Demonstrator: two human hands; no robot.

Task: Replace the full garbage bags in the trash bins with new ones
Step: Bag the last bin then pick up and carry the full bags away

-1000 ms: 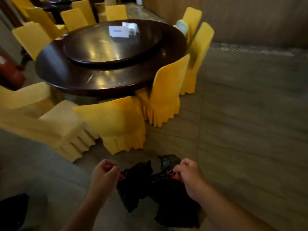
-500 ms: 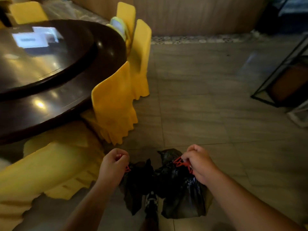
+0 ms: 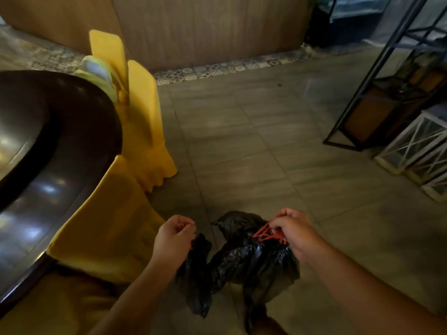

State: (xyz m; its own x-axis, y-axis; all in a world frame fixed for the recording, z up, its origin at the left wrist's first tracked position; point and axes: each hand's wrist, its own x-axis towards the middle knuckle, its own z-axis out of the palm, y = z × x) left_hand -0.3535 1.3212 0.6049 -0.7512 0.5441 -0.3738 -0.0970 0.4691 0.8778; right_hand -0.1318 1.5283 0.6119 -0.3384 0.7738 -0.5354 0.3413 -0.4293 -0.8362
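Observation:
A black garbage bag (image 3: 244,262) with a red drawstring (image 3: 264,234) hangs between my hands, low in the head view. My left hand (image 3: 174,238) is curled round the drawstring's left end at the bag's left flap. My right hand (image 3: 294,229) pinches the bunched red loops at the bag's right top. The bag's bottom droops toward the tiled floor (image 3: 254,146). No trash bin is in view.
A dark round table (image 3: 60,146) fills the left side, ringed by yellow-covered chairs (image 3: 142,112). A black metal shelf frame (image 3: 377,83) and a white lattice box (image 3: 418,151) stand at the right. A wooden wall panel (image 3: 205,27) runs along the back.
The view has swung right: the table slid to the left edge and the shelf frame came into sight. Both hands keep their hold on the drawstring, slightly farther apart.

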